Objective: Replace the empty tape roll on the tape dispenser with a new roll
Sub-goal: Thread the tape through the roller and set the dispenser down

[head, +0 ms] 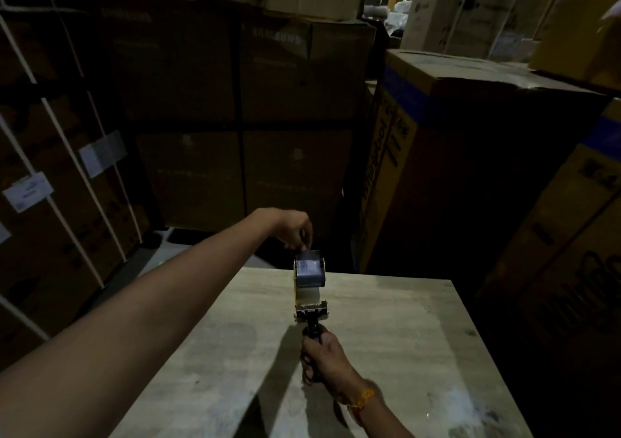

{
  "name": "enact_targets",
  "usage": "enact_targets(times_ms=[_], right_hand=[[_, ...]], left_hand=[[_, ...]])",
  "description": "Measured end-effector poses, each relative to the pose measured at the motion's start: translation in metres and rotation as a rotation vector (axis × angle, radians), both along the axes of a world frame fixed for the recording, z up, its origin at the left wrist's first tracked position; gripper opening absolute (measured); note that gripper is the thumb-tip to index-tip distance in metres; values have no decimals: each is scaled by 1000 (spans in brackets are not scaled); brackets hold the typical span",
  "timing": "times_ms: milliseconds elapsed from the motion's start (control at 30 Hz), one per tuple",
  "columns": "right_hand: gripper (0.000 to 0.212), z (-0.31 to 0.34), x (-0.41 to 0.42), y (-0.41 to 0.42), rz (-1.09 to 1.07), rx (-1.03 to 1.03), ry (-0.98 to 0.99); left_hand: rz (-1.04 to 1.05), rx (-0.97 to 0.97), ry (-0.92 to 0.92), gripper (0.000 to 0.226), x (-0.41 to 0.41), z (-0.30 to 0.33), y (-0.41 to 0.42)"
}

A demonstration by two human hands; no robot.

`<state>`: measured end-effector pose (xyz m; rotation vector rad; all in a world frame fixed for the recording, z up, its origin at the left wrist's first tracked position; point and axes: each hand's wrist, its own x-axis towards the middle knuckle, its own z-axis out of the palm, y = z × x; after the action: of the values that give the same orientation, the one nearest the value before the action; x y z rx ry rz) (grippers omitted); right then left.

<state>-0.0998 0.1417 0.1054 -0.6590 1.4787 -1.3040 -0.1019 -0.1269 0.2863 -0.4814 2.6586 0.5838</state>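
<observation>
A hand-held tape dispenser [311,306] with a yellow side plate is held above the pale table [386,337]. A roll of tape [309,271] sits in its frame. My right hand [321,357] is closed around the black handle at the near end. My left hand [295,229] reaches over the far end, its fingertips pinching the loose end of the tape at the top of the roll. The empty roll is not in view.
Tall stacks of cardboard boxes [242,108] surround the table on the left, back and right. A box with blue tape [470,155] stands close to the table's far right corner. The room is dim.
</observation>
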Motion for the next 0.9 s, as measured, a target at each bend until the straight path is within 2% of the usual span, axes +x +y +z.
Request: enact_targets(times_ms=[133, 233, 400, 567, 900], right_hand=[[9, 3, -6, 1, 37, -12, 10], [19, 10, -9, 1, 46, -28, 20], [52, 12, -12, -5, -32, -13, 65], [43, 18, -8, -14, -186, 85, 61], [40, 25, -12, -12, -186, 148, 24]], left_hand=[[122, 182, 24, 15, 0, 1, -4], [145, 195, 10, 14, -2, 4, -4], [207, 187, 19, 20, -3, -7, -9], [247, 223, 96, 14, -2, -19, -8], [277, 370, 164, 13, -5, -21, -9]])
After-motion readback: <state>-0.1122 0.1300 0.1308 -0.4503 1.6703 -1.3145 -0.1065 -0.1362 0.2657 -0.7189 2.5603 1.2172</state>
